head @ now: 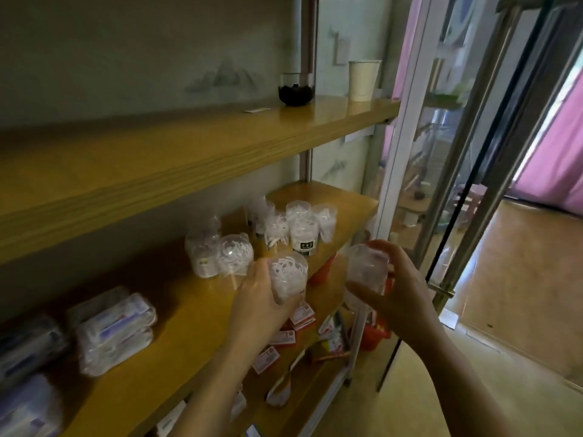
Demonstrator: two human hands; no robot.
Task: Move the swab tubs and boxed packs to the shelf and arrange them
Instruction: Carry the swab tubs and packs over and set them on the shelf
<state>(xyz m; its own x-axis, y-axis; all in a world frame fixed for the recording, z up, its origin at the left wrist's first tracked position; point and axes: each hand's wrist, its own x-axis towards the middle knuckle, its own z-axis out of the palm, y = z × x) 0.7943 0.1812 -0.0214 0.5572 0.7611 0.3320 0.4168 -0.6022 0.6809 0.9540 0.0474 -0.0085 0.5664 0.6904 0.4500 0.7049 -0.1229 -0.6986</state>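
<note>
My left hand [258,305] grips a clear round swab tub [288,275] full of white pieces, held just over the front edge of the middle wooden shelf [176,316]. My right hand [399,288] holds a second clear tub [366,268] out in front of the shelf's right end. Several more tubs [301,228] stand grouped at the shelf's right end, and two [217,255] stand closer to the middle. Clear boxed packs [116,328] are stacked on the left of the same shelf.
The upper shelf [195,146] carries a dark glass bowl [296,89] and a white paper cup [362,80]. Small red-and-white packets [303,316] lie on the lower shelf. A glass door with a metal frame [441,171] stands to the right.
</note>
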